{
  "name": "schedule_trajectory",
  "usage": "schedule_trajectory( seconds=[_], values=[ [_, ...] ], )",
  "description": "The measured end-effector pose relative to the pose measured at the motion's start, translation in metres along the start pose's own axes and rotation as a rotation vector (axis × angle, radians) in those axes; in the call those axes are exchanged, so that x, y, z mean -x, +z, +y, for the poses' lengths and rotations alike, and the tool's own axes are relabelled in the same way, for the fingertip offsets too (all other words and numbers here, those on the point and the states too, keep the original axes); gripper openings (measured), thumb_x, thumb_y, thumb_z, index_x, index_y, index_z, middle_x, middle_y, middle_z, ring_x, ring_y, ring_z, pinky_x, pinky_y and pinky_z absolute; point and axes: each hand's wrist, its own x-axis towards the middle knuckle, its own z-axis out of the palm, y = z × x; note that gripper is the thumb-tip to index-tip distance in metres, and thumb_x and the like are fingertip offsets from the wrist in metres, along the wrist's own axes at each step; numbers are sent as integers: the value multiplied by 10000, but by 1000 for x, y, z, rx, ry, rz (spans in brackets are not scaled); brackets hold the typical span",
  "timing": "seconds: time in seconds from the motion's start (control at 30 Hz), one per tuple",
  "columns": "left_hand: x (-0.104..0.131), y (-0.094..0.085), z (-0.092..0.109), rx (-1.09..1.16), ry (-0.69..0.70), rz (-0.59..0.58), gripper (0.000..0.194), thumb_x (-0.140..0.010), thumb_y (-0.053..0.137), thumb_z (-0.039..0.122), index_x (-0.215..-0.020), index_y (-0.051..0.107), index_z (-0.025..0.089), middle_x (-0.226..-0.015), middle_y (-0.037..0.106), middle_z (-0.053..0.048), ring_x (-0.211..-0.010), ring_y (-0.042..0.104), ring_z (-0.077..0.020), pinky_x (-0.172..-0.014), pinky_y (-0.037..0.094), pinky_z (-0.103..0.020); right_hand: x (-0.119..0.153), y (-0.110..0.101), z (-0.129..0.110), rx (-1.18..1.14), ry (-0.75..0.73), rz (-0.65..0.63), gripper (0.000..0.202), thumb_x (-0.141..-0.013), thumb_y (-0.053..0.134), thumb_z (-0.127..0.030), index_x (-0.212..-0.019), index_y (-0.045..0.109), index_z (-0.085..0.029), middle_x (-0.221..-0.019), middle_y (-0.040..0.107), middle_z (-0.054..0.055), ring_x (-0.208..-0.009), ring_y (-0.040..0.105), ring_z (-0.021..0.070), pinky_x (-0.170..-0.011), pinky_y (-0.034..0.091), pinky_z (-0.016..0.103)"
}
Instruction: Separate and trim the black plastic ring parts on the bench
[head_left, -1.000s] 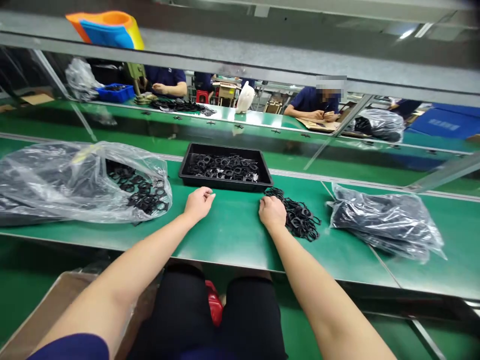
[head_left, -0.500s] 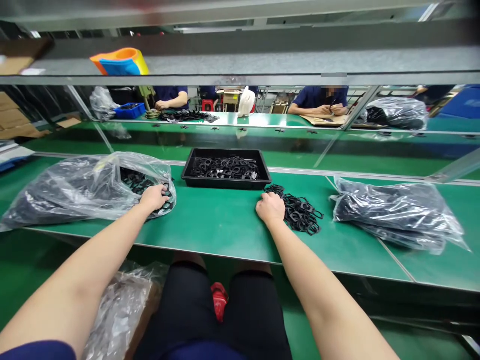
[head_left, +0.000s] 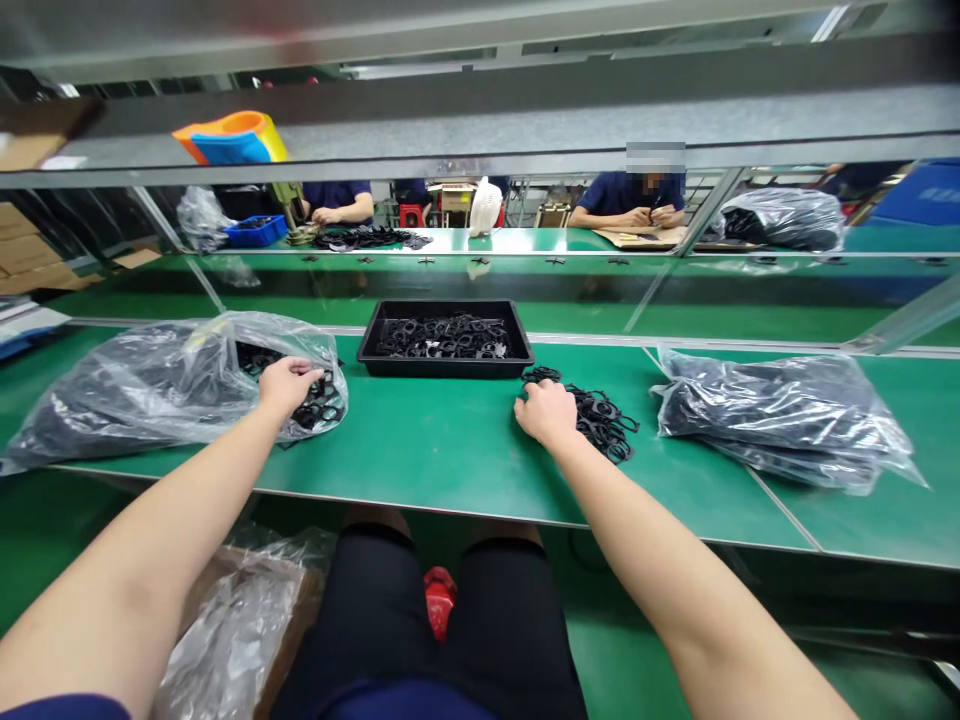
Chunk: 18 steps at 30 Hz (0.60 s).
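Note:
My left hand (head_left: 287,388) is at the mouth of a clear plastic bag (head_left: 142,375), above the black ring-shaped plastic parts (head_left: 324,402) inside it. Its fingers are bent together; whatever lies between them is too small to make out. My right hand (head_left: 549,410) rests against the left side of a loose pile of similar black parts (head_left: 606,418) on the green bench. Those fingers curl inward, and their grip is partly hidden. Between and beyond both hands sits a black tray (head_left: 445,368) containing many of these parts.
Another filled plastic bag (head_left: 787,415) lies at the right. The green bench (head_left: 427,440) has its front edge near my legs. A metal shelf (head_left: 480,160) spans overhead. Below left is a plastic-lined box (head_left: 232,630). Two people work at the far bench beside a white fan (head_left: 486,207).
My left hand has drawn slightly left and up over the parts in the bag. My right hand stays by the pile, its wrist shifted a little right. The view has tilted slightly.

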Motion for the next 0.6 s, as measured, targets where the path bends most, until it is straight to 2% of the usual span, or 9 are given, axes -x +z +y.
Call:
schedule_trajectory(
  seconds=[0.13, 0.27, 0.43, 0.6],
  values=[
    [-3, 6, 3, 253, -155, 102, 371, -583, 712, 350, -865, 603, 134, -717, 634, -39, -598, 583, -138, -608, 488, -288, 6, -4, 9, 53, -37, -104, 309, -858, 483, -340, -980, 656, -116, -1005, 605, 168, -965, 560, 297, -755, 401, 359],
    [5, 24, 18, 440, -203, 66, 351, -550, 735, 311, -822, 605, 131, -644, 597, -5, -513, 525, -98, -523, 444, -246, 8, -3, 9, 2, -53, -56, 263, -869, 486, -334, -943, 665, -156, -978, 616, 126, -893, 586, 250, -711, 407, 323],
    [33, 66, 47, 565, -169, -66, 378, -497, 782, 296, -798, 620, 135, -640, 603, 2, -534, 528, -94, -548, 449, -243, 5, -7, -13, -102, -75, -10, 246, -874, 478, -288, -892, 684, -155, -939, 641, 123, -877, 584, 247, -733, 415, 339],
    [68, 116, 64, 578, -155, -161, 383, -484, 807, 325, -772, 641, 136, -670, 620, -12, -603, 560, -115, -638, 483, -280, -6, -8, -55, -466, -77, 133, 185, -839, 549, -307, -829, 695, -194, -1019, 644, 91, -956, 563, 223, -816, 421, 317]
  ],
)
